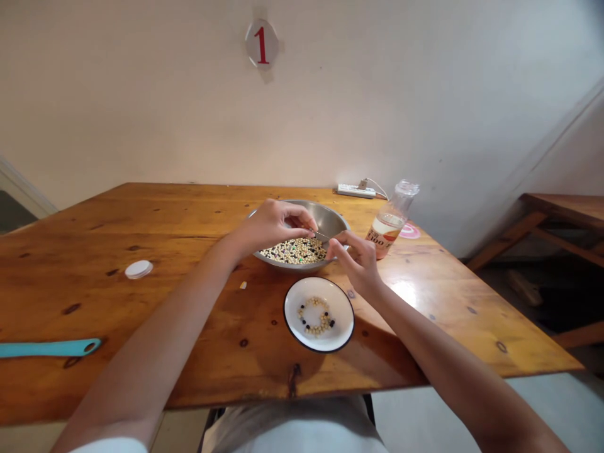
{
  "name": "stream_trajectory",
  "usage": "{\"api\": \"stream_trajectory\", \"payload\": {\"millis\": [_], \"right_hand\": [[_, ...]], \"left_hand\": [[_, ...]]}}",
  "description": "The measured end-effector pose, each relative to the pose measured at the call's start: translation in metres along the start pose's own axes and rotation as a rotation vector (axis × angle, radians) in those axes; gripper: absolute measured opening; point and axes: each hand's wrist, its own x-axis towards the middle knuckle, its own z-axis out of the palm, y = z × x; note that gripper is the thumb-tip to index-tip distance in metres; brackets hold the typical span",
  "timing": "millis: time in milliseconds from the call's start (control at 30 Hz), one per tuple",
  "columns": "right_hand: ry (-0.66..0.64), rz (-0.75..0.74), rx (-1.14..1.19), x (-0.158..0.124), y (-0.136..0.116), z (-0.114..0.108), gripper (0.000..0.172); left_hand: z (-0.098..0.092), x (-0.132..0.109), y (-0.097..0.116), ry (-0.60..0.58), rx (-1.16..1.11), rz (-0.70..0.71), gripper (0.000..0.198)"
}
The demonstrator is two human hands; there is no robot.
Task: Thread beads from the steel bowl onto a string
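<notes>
Over a steel bowl [338, 221] full of small cream, black and green beads, my left hand [278, 223] pinches one end of a thin strand. My right hand [356, 255], at the bowl's right rim, has its fingertips closed on the other end. The thin strand [321, 235] runs between the two hands; whether any bead is on it is too small to tell. Below the bowl, a white dark-rimmed plate [302, 296] holds a ring of cream and black beads [321, 327].
An open bottle [391, 220] with liquid stands right of the bowl, near a power strip [356, 190] and a pink disc [409, 231]. To the left lie a white lid [138, 269], a turquoise handle [51, 348] and a small scrap [243, 285] on the wooden table [189, 220].
</notes>
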Motion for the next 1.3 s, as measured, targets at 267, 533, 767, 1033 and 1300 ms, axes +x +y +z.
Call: {"api": "stream_trajectory", "payload": {"millis": [267,533,767,1033,1300], "right_hand": [[-0.011,0.042,0.119,-0.0013,-0.0039,-0.0008,0.029],[-0.026,0.054,0.168,0.0,-0.0052,-0.0013,0.03],[-0.036,0.061,0.156,0.0005,-0.006,-0.0012,0.03],[-0.026,0.071,0.15,0.0003,-0.007,-0.0018,0.03],[-0.029,0.058,0.11,0.001,-0.0073,-0.0028,0.031]], "left_hand": [[0.0019,-0.0001,0.0009,-0.029,-0.083,-0.056,0.015],[0.0009,-0.001,0.0006,-0.039,-0.146,-0.061,0.018],[0.0006,-0.0012,0.0049,-0.049,-0.056,-0.022,0.015],[0.0001,-0.0021,0.0083,-0.068,-0.043,-0.008,0.018],[-0.0001,-0.002,0.0072,-0.074,-0.057,-0.023,0.019]]}}
